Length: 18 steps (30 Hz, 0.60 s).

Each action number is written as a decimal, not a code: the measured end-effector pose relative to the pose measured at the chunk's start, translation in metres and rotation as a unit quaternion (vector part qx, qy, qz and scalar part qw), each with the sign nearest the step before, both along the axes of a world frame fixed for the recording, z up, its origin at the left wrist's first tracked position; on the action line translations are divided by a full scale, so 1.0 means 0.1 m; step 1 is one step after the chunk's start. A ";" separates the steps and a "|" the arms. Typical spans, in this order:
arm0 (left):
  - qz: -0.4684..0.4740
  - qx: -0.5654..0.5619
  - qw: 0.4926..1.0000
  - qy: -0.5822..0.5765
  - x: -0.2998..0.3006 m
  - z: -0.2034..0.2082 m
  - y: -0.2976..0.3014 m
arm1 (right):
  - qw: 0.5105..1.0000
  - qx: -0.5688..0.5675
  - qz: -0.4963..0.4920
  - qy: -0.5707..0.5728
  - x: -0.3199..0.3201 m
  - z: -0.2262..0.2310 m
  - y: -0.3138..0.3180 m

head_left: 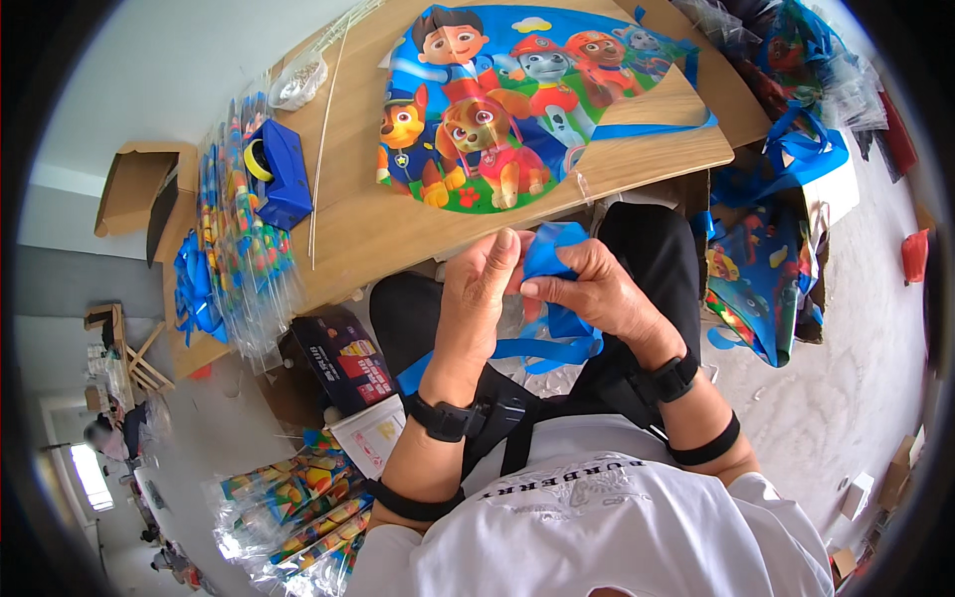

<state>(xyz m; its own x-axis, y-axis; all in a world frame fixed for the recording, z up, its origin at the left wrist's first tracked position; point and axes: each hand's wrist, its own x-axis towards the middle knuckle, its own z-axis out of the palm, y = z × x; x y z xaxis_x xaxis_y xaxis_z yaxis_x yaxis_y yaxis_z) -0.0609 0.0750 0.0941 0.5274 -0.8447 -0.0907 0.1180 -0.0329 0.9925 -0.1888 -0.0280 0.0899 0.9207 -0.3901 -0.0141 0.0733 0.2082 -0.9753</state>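
Blue ribbon strip (550, 256), one: bunched above the lap, just off the desk's near edge, a tail passing behind the left wrist. Likely light, limp, slightly slippery, not fragile; best taken flat between thumb and forefinger, near an end.

Right hand (595, 282): closed, pinching the strip. Left hand (481, 271): thumb raised, fingers part-curled beside the strip; cannot tell whether it grips.

Desk (363, 204), wood-topped. Cartoon-printed sheet (542, 99): flat, lower rim by the near edge. Blue tape dispenser (284, 184), yellow roll: toward the left edge, beside film-wrapped printed packets (234, 214). White bowl (298, 82): farther back, left edge.
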 end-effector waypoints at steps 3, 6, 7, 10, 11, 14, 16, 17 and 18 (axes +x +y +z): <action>-0.074 0.036 0.979 0.186 0.05 -0.04 0.00 | 0.997 -0.069 0.023 0.013 0.05 -0.17 0.00; 0.010 0.009 0.973 0.231 0.05 -0.20 -0.01 | 0.996 -0.064 0.033 0.060 0.08 -0.30 0.08; 0.075 -0.015 0.967 0.245 0.04 -0.26 -0.05 | 0.996 -0.034 0.034 0.076 0.08 -0.35 0.10; 0.088 -0.043 0.951 0.294 0.09 -0.33 -0.06 | 0.996 0.042 0.021 0.073 0.10 -0.43 0.14; 0.091 -0.042 0.952 0.288 0.11 -0.37 -0.04 | 0.995 0.064 0.025 0.076 0.10 -0.41 0.13; 0.115 -0.064 0.957 0.257 0.08 -0.43 -0.02 | 0.992 0.095 0.025 0.082 0.10 -0.45 0.10; 0.117 -0.061 0.971 0.200 0.08 -0.44 0.00 | 0.991 0.103 0.021 0.083 0.07 -0.57 0.06; 0.118 -0.058 0.981 0.144 0.08 -0.44 0.01 | 0.983 0.129 0.009 0.127 0.01 -0.71 0.01; 0.117 -0.057 0.981 0.144 0.06 -0.43 0.03 | 0.973 0.154 -0.003 0.172 0.00 -0.74 -0.01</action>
